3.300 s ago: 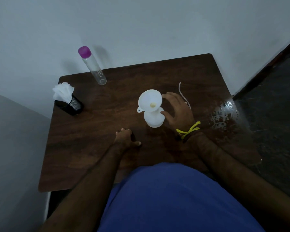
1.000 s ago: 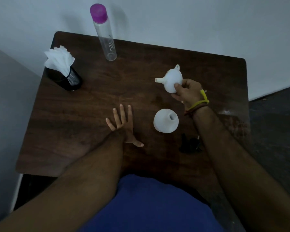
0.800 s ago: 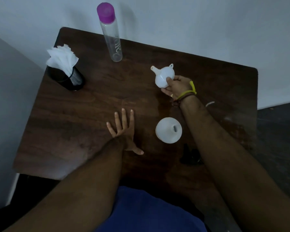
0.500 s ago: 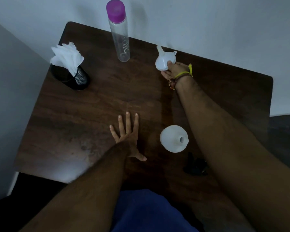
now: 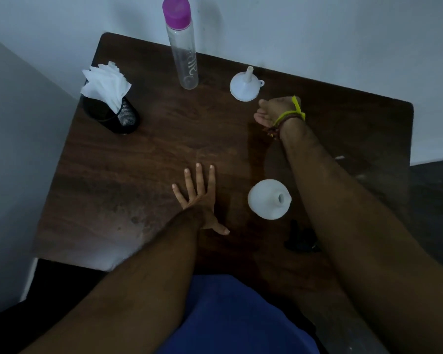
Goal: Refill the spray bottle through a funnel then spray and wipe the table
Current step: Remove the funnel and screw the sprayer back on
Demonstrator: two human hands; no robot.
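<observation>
The white spray bottle (image 5: 266, 200) stands uncapped near the table's front, its neck open. Its black spray head (image 5: 301, 241) lies just in front of it, beside my right forearm. The white funnel (image 5: 244, 86) rests upside down at the far side, wide mouth on the wood and spout pointing up. My right hand (image 5: 275, 111) hovers just in front of the funnel, apart from it, fingers loosely curled and holding nothing. My left hand (image 5: 198, 198) lies flat on the dark wooden table (image 5: 138, 175) with fingers spread, left of the spray bottle.
A tall clear bottle with a purple cap (image 5: 180, 44) stands at the far edge, left of the funnel. A black mesh cup of white tissues (image 5: 110, 103) sits at the far left corner. Walls close off the far and left sides.
My right hand lifted the funnel off the spray bottle, carried it to the far side, set it down upside down and let go. My left hand stayed flat on the table.
</observation>
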